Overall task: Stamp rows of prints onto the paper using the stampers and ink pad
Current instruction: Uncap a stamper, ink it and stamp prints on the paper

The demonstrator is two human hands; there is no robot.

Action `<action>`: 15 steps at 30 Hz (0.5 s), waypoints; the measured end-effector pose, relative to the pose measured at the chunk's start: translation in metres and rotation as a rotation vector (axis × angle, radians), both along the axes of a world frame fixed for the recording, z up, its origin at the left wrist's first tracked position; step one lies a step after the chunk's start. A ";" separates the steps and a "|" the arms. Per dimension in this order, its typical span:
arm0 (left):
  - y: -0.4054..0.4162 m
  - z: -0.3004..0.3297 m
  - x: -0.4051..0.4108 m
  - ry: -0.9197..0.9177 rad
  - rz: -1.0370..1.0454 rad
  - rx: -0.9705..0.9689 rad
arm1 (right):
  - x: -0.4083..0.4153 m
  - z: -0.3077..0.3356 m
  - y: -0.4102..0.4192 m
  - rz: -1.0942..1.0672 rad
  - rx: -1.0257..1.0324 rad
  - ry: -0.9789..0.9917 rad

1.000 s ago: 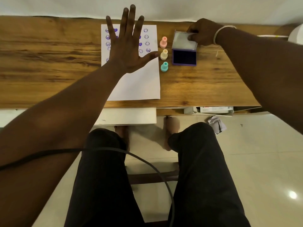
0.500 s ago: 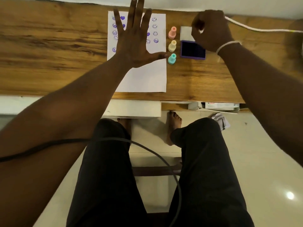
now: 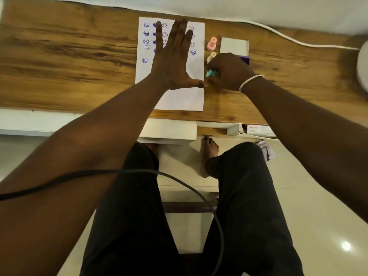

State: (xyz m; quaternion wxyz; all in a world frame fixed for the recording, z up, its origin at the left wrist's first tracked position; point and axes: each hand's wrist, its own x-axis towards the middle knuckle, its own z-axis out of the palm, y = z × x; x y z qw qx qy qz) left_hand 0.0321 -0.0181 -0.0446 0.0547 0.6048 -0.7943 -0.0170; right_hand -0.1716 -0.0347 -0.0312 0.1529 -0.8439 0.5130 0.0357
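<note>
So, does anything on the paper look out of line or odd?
Yes. In the leftmost column of prints on the paper, the fourth print sits slightly right of the others, and a gap separates it from the lowest print.

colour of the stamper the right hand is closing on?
Teal plastic stamper, under the right hand; head view.

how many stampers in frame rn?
3, in a column right of the paper: pink stamper farthest, cream stamper in the middle, teal stamper nearest, under the right hand. More could be hidden by that hand.
</note>
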 end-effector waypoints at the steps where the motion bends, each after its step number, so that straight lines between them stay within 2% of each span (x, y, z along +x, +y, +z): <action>1: 0.000 0.001 0.000 -0.002 -0.003 0.009 | 0.000 -0.001 -0.001 -0.004 -0.002 0.007; 4: 0.000 0.005 0.000 -0.025 -0.054 0.009 | 0.000 0.000 -0.003 -0.054 0.025 -0.065; 8: 0.001 0.012 -0.007 -0.012 -0.107 0.009 | -0.008 0.008 -0.010 -0.193 0.082 -0.293; 9: 0.001 0.014 -0.009 0.027 -0.123 0.009 | -0.011 0.011 -0.011 -0.262 0.156 -0.397; 12: 0.003 0.020 -0.017 0.248 -0.178 0.054 | -0.016 0.019 -0.011 -0.519 0.540 -0.884; 15: 0.005 0.027 -0.027 0.426 -0.219 0.134 | -0.024 0.024 -0.008 -0.670 0.783 -1.141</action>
